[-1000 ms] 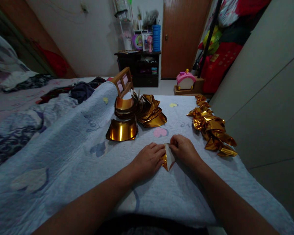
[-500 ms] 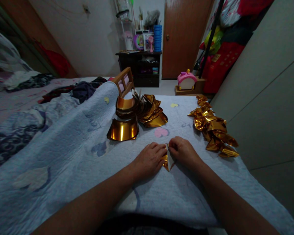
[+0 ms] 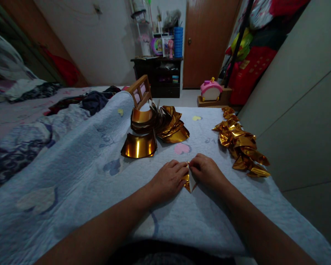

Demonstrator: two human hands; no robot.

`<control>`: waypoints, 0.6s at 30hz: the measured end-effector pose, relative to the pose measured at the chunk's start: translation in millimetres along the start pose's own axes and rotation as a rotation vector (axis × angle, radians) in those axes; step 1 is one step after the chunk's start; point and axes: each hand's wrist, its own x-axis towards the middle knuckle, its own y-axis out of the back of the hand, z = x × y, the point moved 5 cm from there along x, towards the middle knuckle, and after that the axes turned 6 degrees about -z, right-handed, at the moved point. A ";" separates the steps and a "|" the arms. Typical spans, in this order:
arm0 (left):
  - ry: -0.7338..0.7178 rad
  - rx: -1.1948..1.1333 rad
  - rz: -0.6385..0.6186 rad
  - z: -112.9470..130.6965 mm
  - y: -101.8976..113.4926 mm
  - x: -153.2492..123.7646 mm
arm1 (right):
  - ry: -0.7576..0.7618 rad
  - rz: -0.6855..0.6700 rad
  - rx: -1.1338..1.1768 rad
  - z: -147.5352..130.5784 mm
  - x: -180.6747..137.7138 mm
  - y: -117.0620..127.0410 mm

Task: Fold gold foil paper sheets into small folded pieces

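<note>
I am in a bedroom at home. I sit at a bed (image 3: 71,173) spread with a pale blue quilt printed with hearts, and crumpled clothes (image 3: 92,101) lie on it to my left. A brown wooden door (image 3: 206,40) stands shut in the far wall, beside a dark shelf unit (image 3: 161,75) crowded with small toys and bottles. A pink toy house (image 3: 210,90) sits on the floor, bags and clothing (image 3: 251,48) hang at the right, and a pale wardrobe front (image 3: 300,110) rises next to me.
</note>
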 end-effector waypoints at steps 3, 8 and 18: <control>-0.007 0.005 -0.003 -0.4 -1.2 -0.4 | -0.002 -0.001 0.010 -1.2 0.4 -1.3; -0.012 0.021 -0.001 -0.6 -1.3 -0.5 | -0.016 -0.021 -0.006 -1.7 1.1 -2.7; -0.010 -0.003 0.002 -1.5 -2.3 -0.1 | 0.020 -0.087 0.010 0.2 -0.8 0.8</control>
